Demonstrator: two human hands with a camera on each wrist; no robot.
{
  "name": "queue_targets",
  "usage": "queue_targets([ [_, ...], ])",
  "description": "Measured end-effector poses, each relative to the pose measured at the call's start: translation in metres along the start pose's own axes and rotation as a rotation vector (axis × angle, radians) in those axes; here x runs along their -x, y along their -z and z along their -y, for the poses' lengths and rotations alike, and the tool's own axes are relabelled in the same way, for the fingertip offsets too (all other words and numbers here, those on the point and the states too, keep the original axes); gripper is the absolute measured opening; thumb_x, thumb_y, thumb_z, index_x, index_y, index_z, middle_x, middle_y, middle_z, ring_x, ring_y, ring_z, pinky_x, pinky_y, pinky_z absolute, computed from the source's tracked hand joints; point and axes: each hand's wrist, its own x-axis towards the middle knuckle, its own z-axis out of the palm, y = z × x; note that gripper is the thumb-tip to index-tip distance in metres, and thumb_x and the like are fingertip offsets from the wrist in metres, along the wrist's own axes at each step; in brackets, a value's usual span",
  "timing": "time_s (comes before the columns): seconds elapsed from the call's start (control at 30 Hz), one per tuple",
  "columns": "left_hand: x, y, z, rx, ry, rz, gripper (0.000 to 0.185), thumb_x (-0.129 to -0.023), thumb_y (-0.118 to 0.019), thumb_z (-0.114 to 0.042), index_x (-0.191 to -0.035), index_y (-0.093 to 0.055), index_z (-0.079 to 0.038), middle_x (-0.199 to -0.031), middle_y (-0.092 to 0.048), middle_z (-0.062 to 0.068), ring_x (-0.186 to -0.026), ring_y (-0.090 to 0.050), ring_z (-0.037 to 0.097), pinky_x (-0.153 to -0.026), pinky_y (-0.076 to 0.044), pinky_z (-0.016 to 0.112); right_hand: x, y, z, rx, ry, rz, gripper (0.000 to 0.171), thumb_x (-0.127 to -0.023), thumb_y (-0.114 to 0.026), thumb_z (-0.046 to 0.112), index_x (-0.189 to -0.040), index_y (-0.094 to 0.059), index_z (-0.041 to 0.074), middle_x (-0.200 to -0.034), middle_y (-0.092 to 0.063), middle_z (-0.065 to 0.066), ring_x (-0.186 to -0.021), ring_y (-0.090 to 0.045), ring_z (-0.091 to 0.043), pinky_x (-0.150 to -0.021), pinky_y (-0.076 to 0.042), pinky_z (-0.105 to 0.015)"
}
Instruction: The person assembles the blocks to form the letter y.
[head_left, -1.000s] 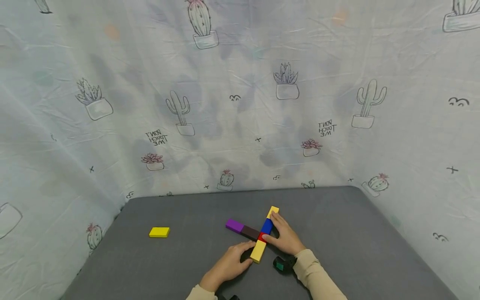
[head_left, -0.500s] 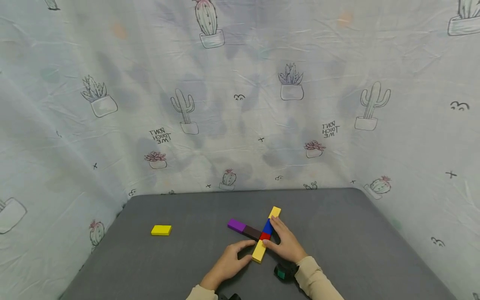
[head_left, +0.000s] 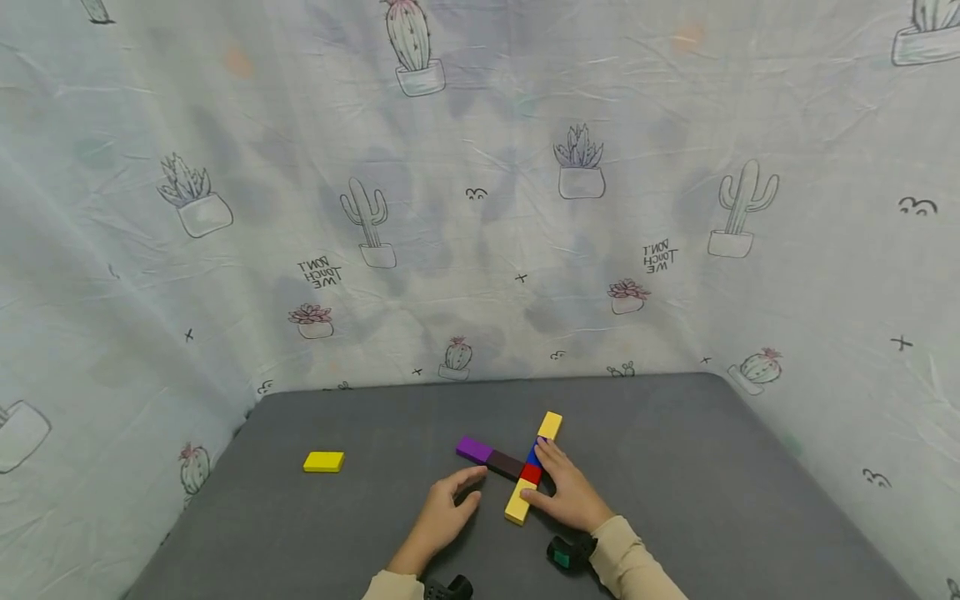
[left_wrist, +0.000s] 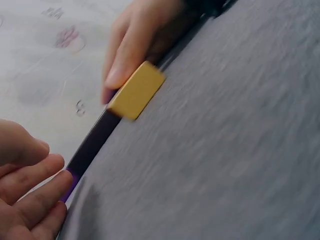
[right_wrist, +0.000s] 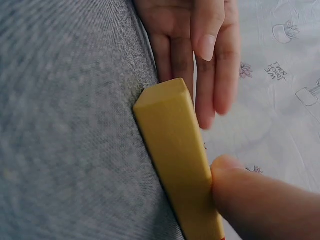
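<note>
Fingertips first: my right hand (head_left: 570,493) lies against the right side of a row of blocks, its thumb pressed to the near yellow block (head_left: 517,502) and its straight fingers reaching along the blue block (head_left: 534,454). From the right wrist view, the thumb tip (right_wrist: 235,175) touches that yellow block's (right_wrist: 175,160) long edge; nothing is gripped, the hand only pushes sideways.

Left hand (head_left: 441,517): flat on the mat, fingers loosely extended and holding nothing, fingertips pointing at the dark brown block (head_left: 504,463) and lying just short of it. In the left wrist view, these fingers (left_wrist: 30,185) sit near the purple end (left_wrist: 70,182) of the cross row.

Blocks, outward: red block (head_left: 531,473) at the crossing, between the near yellow one and the blue; far yellow block (head_left: 550,425) beyond the blue. Brown and purple block (head_left: 474,449) run leftward from the red, forming a cross.

Further out: lone yellow block (head_left: 324,461) lies well apart to the left on the grey mat (head_left: 675,433). Cactus-print cloth (head_left: 480,208) stands behind and on both sides.
</note>
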Motion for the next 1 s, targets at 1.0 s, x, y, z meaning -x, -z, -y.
queue_targets([
  [1.0, 0.055, 0.148, 0.054, -0.226, 0.433, -0.615, 0.041, -0.096, -0.052, -0.008, -0.135, -0.048, 0.003, -0.135, -0.050, 0.026, -0.125, -0.046, 0.042, -0.103, -0.037, 0.057, 0.003, 0.001, 0.003, -0.028, 0.036, -0.003, 0.081, -0.087, -0.063, 0.048, -0.143, -0.036, -0.004, -0.154, -0.027, -0.018, -0.143, -0.020, -0.038, -0.109, -0.027, -0.059],
])
